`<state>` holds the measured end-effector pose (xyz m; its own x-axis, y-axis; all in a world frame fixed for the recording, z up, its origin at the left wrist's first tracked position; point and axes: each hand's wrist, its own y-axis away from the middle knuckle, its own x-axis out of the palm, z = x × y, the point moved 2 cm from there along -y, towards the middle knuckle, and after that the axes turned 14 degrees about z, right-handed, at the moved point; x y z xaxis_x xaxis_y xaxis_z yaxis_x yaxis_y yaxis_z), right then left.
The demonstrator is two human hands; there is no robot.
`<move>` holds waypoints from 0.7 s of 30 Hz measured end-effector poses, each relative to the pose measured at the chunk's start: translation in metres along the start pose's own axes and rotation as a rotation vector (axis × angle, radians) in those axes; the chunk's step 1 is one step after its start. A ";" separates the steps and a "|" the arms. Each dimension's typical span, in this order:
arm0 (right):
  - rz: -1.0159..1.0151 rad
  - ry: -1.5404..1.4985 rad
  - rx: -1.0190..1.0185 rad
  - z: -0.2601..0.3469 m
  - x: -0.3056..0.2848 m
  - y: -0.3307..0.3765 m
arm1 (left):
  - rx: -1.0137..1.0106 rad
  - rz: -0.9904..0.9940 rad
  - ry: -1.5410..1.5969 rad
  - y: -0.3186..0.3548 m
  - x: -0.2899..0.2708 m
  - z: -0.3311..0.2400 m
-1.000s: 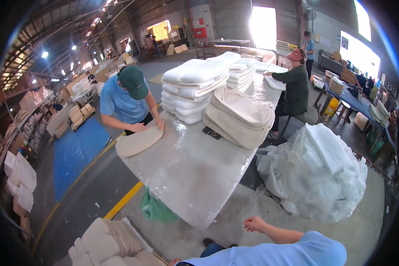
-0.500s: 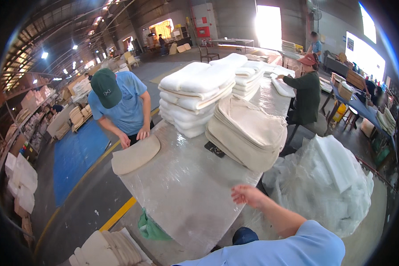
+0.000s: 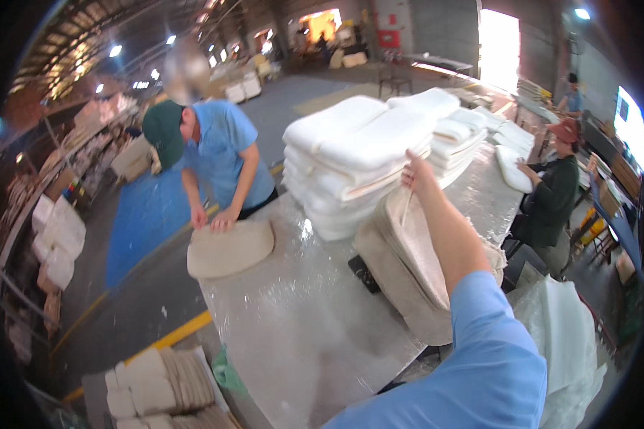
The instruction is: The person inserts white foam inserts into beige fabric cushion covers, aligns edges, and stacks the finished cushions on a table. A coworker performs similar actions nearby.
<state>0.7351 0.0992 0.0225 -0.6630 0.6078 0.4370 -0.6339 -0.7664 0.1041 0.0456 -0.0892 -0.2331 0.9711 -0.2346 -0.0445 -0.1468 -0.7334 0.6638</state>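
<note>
My right hand is stretched out to the far side of the table, at the top edge of the leaning stack of beige covers. Fingers are curled together, pinching the top edge of the nearest cover (the grip itself is partly hidden, so I can't tell how many layers I've got). My blue sleeve fills the near right of the view. Left hand is out of frame.

The beige stack sits on the right half of the table, tilted, leaning back against the tall pile of white foam cushions just behind it. More white cushions run further along the table toward the far right.

The table top is wrapped in shiny clear film. A small dark flat object lies on it just left of the beige stack (can't tell what it is).

On the far left side, a person in a blue shirt and green cap bends over the table, both hands pressed on a rounded beige cushion overhanging the table's left edge. On the far right, another person in a dark top and red cap stands at the table end, handling a white piece.

Near left, below the table: a stack of folded beige and white pieces. Near right: a bundle of clear plastic wrap.
</note>
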 end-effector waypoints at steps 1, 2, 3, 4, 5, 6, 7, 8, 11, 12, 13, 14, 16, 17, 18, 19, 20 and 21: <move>0.010 -0.031 0.025 -0.003 0.000 -0.025 | -0.028 -0.020 0.034 0.005 0.001 0.015; -0.029 -0.050 0.024 0.017 0.008 -0.042 | -0.010 -0.055 0.048 0.011 0.004 0.012; -0.042 -0.106 0.034 0.032 0.004 -0.056 | -0.006 -0.066 0.062 0.015 0.008 0.016; -0.155 -0.151 0.058 -0.005 0.026 -0.068 | -0.065 -0.147 0.065 0.029 0.002 0.024; -0.234 -0.189 0.047 -0.002 0.033 -0.077 | -0.073 -0.169 0.083 0.036 0.003 0.027; -0.265 -0.234 0.036 0.010 0.030 -0.082 | -0.061 -0.186 0.084 0.039 0.009 0.022; -0.301 -0.267 0.043 0.012 0.033 -0.085 | -0.075 -0.211 0.085 0.044 0.011 0.022; -0.264 -0.238 0.062 0.019 0.035 -0.090 | -0.088 -0.225 0.088 0.047 0.013 0.022; -0.172 -0.093 0.109 0.034 0.056 -0.111 | -0.125 -0.278 0.106 0.060 0.013 0.028; -0.164 -0.010 0.118 0.037 0.063 -0.116 | -0.131 -0.300 0.105 0.063 0.011 0.029; -0.159 0.081 0.119 0.037 0.069 -0.122 | -0.141 -0.307 0.106 0.064 0.012 0.029; -0.106 0.029 0.069 0.049 0.071 -0.129 | -0.116 -0.305 0.119 0.059 0.012 0.025; -0.012 -0.059 -0.044 0.057 0.065 -0.133 | -0.095 -0.288 0.127 0.053 0.013 0.022; -0.083 -0.116 -0.098 0.064 0.059 -0.132 | -0.091 -0.266 0.130 0.044 0.016 0.021; -0.156 -0.157 -0.106 0.044 0.059 -0.131 | -0.129 -0.269 0.134 0.043 0.013 0.028; -0.151 -0.205 -0.108 0.033 0.072 -0.126 | -0.138 -0.296 0.146 0.046 0.010 0.032; -0.163 -0.267 -0.139 0.044 0.066 -0.116 | -0.120 -0.300 0.141 0.042 0.008 0.027; -0.143 -0.278 -0.119 0.028 0.066 -0.106 | -0.141 -0.328 0.135 0.047 -0.001 0.031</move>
<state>0.7697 0.2153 0.0652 -0.4406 0.6145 0.6544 -0.7656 -0.6379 0.0835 0.0321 -0.1429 -0.2251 0.9796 0.0910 -0.1792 0.1942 -0.6587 0.7269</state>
